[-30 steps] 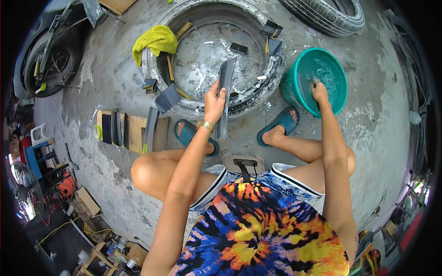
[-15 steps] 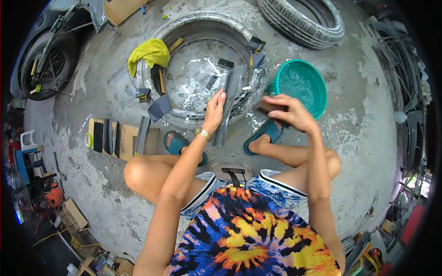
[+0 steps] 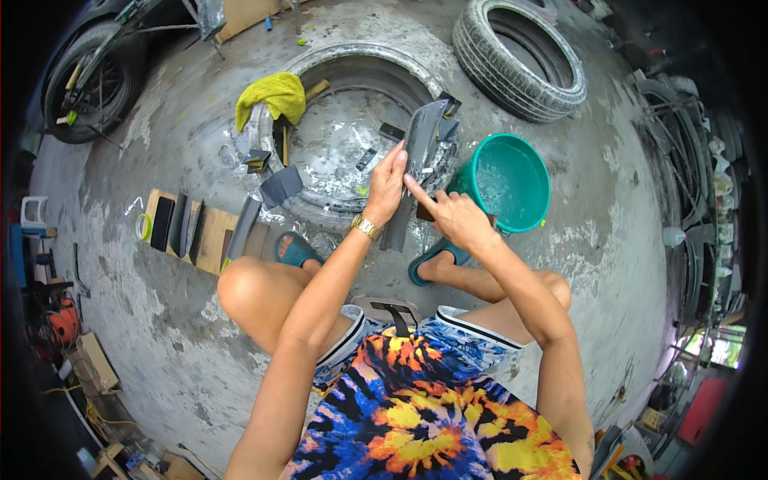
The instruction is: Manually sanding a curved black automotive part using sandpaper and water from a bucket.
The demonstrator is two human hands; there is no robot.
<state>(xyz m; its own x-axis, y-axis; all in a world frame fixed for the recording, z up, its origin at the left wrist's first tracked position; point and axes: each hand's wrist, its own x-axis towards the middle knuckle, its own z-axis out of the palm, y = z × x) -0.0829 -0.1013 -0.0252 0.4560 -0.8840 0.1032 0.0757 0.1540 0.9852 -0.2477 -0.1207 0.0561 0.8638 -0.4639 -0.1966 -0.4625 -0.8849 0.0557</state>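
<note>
My left hand grips a long dark grey, textured strip, held slanting above a dusty tyre lying on the floor. My right hand is closed round a dark brown block, partly hidden under its fingers, with the index finger stretched out to the strip's side. Beside it stands a teal bucket of water. A yellow-green cloth drapes over the tyre's rim, where dark sheets and small blocks also lie.
A board with several dark strips lies left. Another tyre is at the top right, a wheel on a frame at the top left. Tools and parts crowd both edges; my bent knees and sandalled feet are below the tyre.
My right hand has come out of the bucket with a brown block and moved leftward to the strip. My left hand still holds the strip.
</note>
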